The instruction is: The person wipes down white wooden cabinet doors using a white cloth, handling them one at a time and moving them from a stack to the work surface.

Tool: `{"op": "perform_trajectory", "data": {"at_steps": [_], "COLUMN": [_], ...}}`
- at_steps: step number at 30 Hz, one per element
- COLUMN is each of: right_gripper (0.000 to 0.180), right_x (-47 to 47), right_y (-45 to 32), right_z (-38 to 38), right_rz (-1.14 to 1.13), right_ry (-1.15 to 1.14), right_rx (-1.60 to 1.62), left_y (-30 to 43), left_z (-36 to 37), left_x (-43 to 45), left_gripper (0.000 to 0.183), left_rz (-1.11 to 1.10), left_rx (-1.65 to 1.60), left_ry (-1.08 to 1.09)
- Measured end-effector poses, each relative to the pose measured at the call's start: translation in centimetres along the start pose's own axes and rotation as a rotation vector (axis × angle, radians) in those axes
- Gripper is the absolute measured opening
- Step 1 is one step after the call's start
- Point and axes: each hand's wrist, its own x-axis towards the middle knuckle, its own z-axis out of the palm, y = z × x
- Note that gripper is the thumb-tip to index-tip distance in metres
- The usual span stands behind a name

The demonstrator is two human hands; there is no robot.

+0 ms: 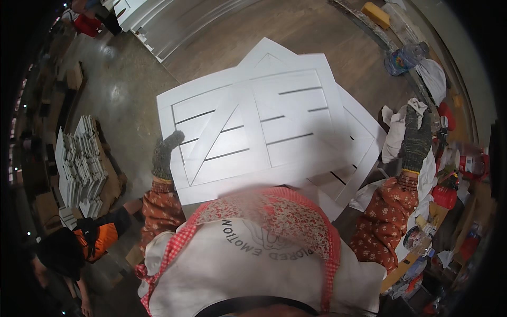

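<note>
My left hand (165, 155), in a dark grey knit glove, grips the left edge of a white panel (253, 115). Its thumb lies over the face and the other fingers are hidden behind. The panel has a raised frame, a diagonal brace and several dark slots. Under it, turned at an angle, another white panel (358, 119) shows its corners at the top and right. Off to the right, my right hand (416, 138), gloved the same way, holds a bunched white cloth (394, 136) above a cluttered bench edge.
On the right-hand bench are a plastic bottle (404, 59), a yellow block (375, 15), a red container (443, 197) and a clear jar (416, 239). Stacked white slatted parts (81, 166) stand on the floor at left. A person (63, 253) bends down at lower left.
</note>
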Motion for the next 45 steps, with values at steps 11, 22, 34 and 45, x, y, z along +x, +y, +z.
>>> {"op": "perform_trajectory", "data": {"at_steps": [11, 22, 34, 45], "right_gripper": [0.024, 0.034, 0.027, 0.032], "right_x": [1.1, -20.6, -3.2, -2.2], "right_y": [-19.3, -27.0, -24.1, -28.3], "right_z": [4.3, 12.9, 7.2, 11.6], "right_rz": [-0.262, -1.077, -0.87, -1.06], "right_ry": [-0.293, -0.148, -0.412, 0.28], "right_rx": [0.594, -0.013, -0.553, 0.01], "left_y": [5.3, 2.1, 0.3, 0.7], "left_z": [11.4, 12.4, 10.6, 8.9], "left_x": [0.0, 1.8, 2.1, 0.3], "left_gripper": [0.025, 0.054, 0.061, 0.048], "left_rz": [0.843, 0.952, 0.976, 1.069], "left_rx": [1.275, 1.435, 1.484, 1.575], "left_ry": [0.363, 0.437, 0.461, 0.443]}}
